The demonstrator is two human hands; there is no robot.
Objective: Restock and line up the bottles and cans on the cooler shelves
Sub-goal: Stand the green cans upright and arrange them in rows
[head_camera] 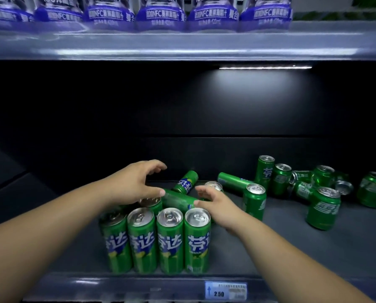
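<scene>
Several slim green cans (170, 237) stand in a straight row at the front left of the dark cooler shelf (292, 248). Behind them one green can (178, 200) lies on its side. My left hand (134, 184) hovers over its left end with fingers spread and curved, the thumb at the can's end. My right hand (213, 203) reaches in from the right, fingers and thumb open around the can's right end, just touching it. Another can (186, 182) lies tilted further back.
More green cans, some standing (254, 200), some toppled (233, 180), are scattered in a loose cluster (323, 206) across the right half. Purple-labelled bottles (161, 14) line the shelf above. A price tag (226, 290) sits on the front rail.
</scene>
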